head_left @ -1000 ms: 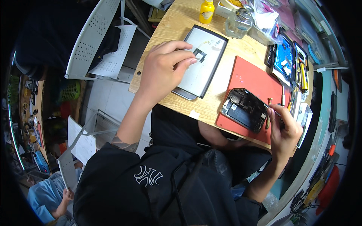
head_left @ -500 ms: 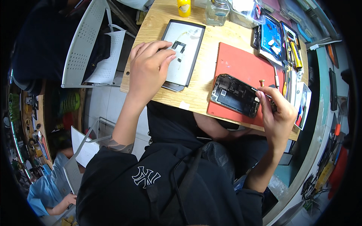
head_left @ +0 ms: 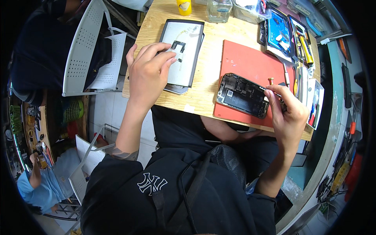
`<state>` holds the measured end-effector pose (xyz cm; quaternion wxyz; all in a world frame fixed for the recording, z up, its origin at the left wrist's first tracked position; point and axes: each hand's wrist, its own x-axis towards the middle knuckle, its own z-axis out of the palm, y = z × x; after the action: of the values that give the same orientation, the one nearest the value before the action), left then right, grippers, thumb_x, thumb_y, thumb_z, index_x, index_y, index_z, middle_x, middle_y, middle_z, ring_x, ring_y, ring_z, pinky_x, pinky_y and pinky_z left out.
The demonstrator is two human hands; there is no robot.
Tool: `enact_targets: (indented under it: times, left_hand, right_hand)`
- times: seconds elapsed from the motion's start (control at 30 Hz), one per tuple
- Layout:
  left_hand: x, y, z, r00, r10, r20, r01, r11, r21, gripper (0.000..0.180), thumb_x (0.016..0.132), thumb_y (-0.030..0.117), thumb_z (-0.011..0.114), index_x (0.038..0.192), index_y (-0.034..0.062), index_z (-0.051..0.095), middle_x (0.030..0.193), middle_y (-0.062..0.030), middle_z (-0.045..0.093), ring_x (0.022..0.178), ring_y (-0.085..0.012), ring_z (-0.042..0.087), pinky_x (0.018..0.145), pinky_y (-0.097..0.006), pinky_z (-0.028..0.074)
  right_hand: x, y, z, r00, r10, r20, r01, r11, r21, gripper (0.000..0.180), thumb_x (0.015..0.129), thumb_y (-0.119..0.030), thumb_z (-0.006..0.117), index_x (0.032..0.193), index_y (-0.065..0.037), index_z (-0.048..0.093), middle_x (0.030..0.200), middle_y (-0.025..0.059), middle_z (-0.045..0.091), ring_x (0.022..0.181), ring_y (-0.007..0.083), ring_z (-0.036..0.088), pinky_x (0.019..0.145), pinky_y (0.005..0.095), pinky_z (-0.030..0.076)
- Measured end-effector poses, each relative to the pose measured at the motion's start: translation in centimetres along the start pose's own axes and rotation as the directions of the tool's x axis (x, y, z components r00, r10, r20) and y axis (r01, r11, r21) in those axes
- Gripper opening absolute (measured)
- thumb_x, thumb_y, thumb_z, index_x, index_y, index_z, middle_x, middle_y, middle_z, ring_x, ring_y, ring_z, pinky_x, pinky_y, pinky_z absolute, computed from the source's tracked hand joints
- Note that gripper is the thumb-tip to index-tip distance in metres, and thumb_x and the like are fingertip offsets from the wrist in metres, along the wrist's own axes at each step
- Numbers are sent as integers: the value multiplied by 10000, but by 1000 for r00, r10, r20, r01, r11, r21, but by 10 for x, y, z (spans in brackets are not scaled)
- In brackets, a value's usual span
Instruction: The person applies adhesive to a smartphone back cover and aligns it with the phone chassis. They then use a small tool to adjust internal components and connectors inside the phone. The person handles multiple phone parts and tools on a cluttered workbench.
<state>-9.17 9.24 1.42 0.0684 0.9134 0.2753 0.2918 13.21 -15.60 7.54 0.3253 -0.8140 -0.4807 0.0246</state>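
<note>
My left hand (head_left: 148,72) hovers over the near left side of a white, black-rimmed tray (head_left: 188,58). Its thumb and fingers are drawn together in a pinch; whatever they hold is too small to make out. On the tray lie a black U-shaped part (head_left: 179,45) and a tiny dark piece (head_left: 179,60). An opened phone (head_left: 243,96), its dark insides facing up, rests on a red mat (head_left: 246,56). At the phone's right end, my right hand (head_left: 289,113) closes around a slender tool, mostly covered by the fingers.
A small brass-coloured piece (head_left: 270,80) is just beyond my right fingers. Far right, a blue tray (head_left: 279,33) and yellow-handled tools (head_left: 306,51) crowd the table. A glass jar (head_left: 219,11) and a yellow bottle (head_left: 184,7) stand at the back. Another person (head_left: 43,188) is at lower left.
The view has shifted slightly, so the table and its things sit a little further left and up. Both hands keep nearly the same places. The person at lower left has changed posture.
</note>
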Motion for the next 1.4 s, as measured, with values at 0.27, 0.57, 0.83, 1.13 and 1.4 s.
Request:
enact_targets:
  times: [0.27, 0.57, 0.83, 1.13, 1.4]
  left_hand:
    - [3, 1, -2, 1000, -11, 2, 11, 1000, 4, 89, 913, 159, 822, 985, 108, 832, 1164, -18, 797, 1118, -205, 722, 1217, -520, 333]
    - [6, -2, -4, 1000, -14, 12, 14, 1000, -20, 92, 912, 177, 827, 963, 102, 813, 1174, -24, 799, 1125, -209, 728, 1204, -530, 358]
    - [6, 0, -3, 999, -7, 36, 8, 999, -37, 89, 969, 148, 777, 1017, 78, 803, 1238, -58, 780, 1174, -245, 712, 1204, -538, 361]
    - [8, -2, -5, 1000, -10, -7, 10, 997, -75, 86, 966, 117, 778, 1025, 56, 789, 1211, -72, 788, 1146, -272, 717, 1108, -428, 467]
    - [14, -7, -13, 990, -108, -93, 92, 982, -164, 101, 972, 111, 784, 988, 20, 743, 1081, -89, 789, 1000, -244, 734, 929, -345, 532]
  right_hand:
    - [1, 4, 4, 998, -37, -44, 37, 999, 17, 116, 957, -73, 815, 1046, -27, 758, 809, 121, 726, 645, 197, 696, 631, 305, 545]
    - [0, 2, 2, 1000, -12, -17, 12, 1000, -4, 69, 974, -14, 788, 1024, 22, 758, 831, 80, 753, 743, 101, 710, 688, 256, 560]
    - [1, 4, 4, 999, -18, -52, 20, 999, 36, 115, 953, -70, 818, 1029, -21, 747, 825, 124, 730, 653, 212, 694, 640, 311, 543]
    - [0, 3, 5, 998, -12, -55, 14, 1000, 25, 116, 957, -65, 814, 1038, -20, 745, 822, 123, 723, 652, 205, 692, 638, 307, 542]
    - [1, 5, 7, 997, -17, -74, 18, 1000, 18, 124, 954, -58, 815, 1046, -16, 743, 842, 125, 731, 672, 212, 710, 651, 309, 551]
